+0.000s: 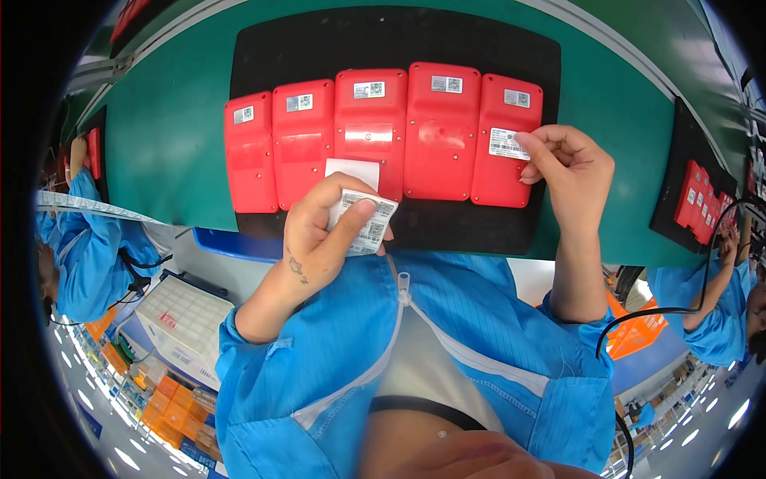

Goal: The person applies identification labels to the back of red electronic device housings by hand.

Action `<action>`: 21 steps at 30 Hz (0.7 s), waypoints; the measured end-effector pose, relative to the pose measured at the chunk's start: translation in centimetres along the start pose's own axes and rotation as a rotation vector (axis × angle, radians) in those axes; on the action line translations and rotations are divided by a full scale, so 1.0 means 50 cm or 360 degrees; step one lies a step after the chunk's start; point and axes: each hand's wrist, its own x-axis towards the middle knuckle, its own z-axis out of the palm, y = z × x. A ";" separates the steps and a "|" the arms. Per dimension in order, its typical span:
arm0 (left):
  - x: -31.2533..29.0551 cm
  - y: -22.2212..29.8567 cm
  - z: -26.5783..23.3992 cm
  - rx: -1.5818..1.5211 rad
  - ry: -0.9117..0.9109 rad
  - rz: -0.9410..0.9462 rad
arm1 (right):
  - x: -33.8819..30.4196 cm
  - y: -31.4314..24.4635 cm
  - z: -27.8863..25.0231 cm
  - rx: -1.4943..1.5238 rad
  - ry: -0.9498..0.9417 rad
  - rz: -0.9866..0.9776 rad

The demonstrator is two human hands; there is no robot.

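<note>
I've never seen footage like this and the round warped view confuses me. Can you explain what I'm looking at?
It is one picture from a wide fisheye camera on a person's head, looking down, so edges bend. Five red cases lie side by side on a black mat on a green belt. The left hand holds a sheet of labels. The right hand touches a white label on the rightmost case. Others in blue coats work at both sides.
</note>
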 end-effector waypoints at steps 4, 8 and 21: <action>-0.006 -0.004 -0.005 0.0108 0.0043 0.0031 | -0.002 -0.018 0.006 -0.0659 0.0026 -0.0098; -0.016 -0.007 -0.012 0.0425 0.0108 0.0173 | 0.000 -0.026 0.015 -0.1109 -0.0067 -0.0397; -0.024 -0.006 -0.010 0.0114 -0.0060 0.0026 | -0.021 -0.031 0.092 0.0283 0.0006 -0.0403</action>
